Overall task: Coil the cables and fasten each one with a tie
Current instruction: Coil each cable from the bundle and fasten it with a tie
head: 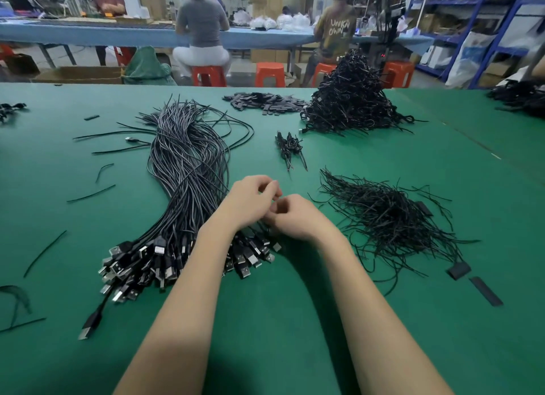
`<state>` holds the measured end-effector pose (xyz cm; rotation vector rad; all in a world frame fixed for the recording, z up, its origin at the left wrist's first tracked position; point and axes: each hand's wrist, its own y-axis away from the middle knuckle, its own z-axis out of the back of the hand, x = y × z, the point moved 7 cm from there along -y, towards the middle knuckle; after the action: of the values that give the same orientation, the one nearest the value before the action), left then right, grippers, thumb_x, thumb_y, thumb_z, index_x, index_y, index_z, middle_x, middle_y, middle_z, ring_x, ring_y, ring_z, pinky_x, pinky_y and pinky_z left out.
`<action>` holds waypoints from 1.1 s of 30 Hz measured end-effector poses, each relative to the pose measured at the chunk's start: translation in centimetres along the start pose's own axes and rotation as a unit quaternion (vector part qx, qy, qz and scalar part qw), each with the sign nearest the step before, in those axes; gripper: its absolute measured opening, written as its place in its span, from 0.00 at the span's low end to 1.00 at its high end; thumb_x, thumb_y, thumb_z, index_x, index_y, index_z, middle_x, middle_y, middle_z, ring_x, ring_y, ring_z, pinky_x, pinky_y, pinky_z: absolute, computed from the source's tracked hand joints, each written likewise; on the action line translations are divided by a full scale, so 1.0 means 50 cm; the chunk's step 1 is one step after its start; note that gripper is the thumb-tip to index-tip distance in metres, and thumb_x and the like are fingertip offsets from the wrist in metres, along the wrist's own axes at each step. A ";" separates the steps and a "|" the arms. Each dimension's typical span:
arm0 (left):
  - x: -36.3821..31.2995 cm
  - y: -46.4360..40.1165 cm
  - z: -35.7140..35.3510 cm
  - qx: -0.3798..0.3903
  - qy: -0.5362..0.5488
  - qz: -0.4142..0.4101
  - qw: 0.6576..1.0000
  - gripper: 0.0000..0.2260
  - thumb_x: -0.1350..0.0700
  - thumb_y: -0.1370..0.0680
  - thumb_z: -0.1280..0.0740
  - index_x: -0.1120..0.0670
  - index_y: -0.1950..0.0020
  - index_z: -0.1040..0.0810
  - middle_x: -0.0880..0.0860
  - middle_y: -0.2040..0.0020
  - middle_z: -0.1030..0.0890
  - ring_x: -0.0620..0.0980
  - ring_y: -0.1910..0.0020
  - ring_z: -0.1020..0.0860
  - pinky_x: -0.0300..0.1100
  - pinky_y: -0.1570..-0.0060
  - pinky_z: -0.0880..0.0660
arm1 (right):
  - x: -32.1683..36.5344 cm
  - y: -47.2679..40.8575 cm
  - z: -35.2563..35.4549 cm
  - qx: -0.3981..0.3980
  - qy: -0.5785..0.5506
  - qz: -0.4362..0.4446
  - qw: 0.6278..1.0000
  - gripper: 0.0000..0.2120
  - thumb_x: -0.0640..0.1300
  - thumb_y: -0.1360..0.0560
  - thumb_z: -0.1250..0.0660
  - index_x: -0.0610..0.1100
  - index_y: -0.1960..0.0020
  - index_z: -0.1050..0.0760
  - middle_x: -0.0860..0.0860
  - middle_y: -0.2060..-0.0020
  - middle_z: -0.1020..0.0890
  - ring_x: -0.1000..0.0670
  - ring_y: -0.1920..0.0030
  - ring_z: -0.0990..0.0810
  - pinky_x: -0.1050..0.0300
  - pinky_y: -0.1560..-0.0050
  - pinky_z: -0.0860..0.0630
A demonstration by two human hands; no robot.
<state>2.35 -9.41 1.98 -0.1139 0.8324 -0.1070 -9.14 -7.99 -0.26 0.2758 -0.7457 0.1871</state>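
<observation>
Big bundle of loose cables (188, 170) lies left of centre on the green table (295, 321), USB plugs (138, 262) fanned toward the person. Both hands meet over its near right edge. Left hand (250, 201) has curled fingers, right hand (298, 217) too, pinching together; whatever is between them is hidden, so cannot tell if a cable or tie is held. Cables look light, thin, floppy and likely to tangle; probably best pulled out one at a time by the stiff plug end, then looped. Pile of loose ties (389, 217) sits just right of the hands, springy and wiry, apt to snag. Small finished bunch (290, 147) beyond, tall heap of coiled cables (351, 99) far right, flat black strips (265, 99) behind. Stray wire bits (91, 192) at left. Nothing blocks reach to ties.
</observation>
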 end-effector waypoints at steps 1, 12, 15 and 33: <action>-0.006 -0.001 -0.002 0.001 -0.017 -0.009 1.000 0.14 0.51 0.18 0.41 0.49 0.57 0.18 0.44 0.64 0.18 0.42 0.62 0.22 0.32 0.62 0.30 | 0.001 0.002 0.011 -0.001 -0.015 0.011 1.000 0.13 0.50 0.21 0.35 0.42 0.58 0.24 0.44 0.59 0.15 0.44 0.58 0.20 0.54 0.58 0.26; -0.088 0.020 0.014 -0.020 0.030 -0.104 0.994 0.12 0.49 0.14 0.45 0.50 0.51 0.24 0.41 0.55 0.20 0.36 0.58 0.26 0.33 0.57 0.34 | 0.013 0.006 0.128 -0.143 -0.423 0.071 0.892 0.03 0.40 0.19 0.33 0.44 0.47 0.22 0.54 0.71 0.19 0.57 0.73 0.25 0.63 0.67 0.28; -0.094 0.023 0.019 -0.022 -0.010 -0.127 0.992 0.12 0.47 0.14 0.45 0.48 0.49 0.25 0.42 0.53 0.19 0.40 0.56 0.24 0.40 0.52 0.31 | 0.011 0.006 0.129 -0.134 -0.471 0.065 0.869 0.02 0.41 0.19 0.34 0.45 0.48 0.22 0.53 0.71 0.20 0.56 0.71 0.26 0.63 0.67 0.28; -0.131 0.021 -0.026 0.073 0.658 0.056 0.748 0.19 0.49 0.13 0.49 0.52 0.63 0.36 0.46 0.72 0.39 0.44 0.76 0.40 0.35 0.74 0.39 | 0.014 0.016 0.039 0.142 -0.400 0.109 0.899 0.32 0.64 0.16 0.56 0.44 0.35 0.25 0.44 0.59 0.15 0.45 0.54 0.15 0.46 0.35 0.27</action>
<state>-2.96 -7.53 5.75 0.2051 2.2545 -0.1354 -10.10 -7.77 1.74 0.5624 -1.5775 0.4090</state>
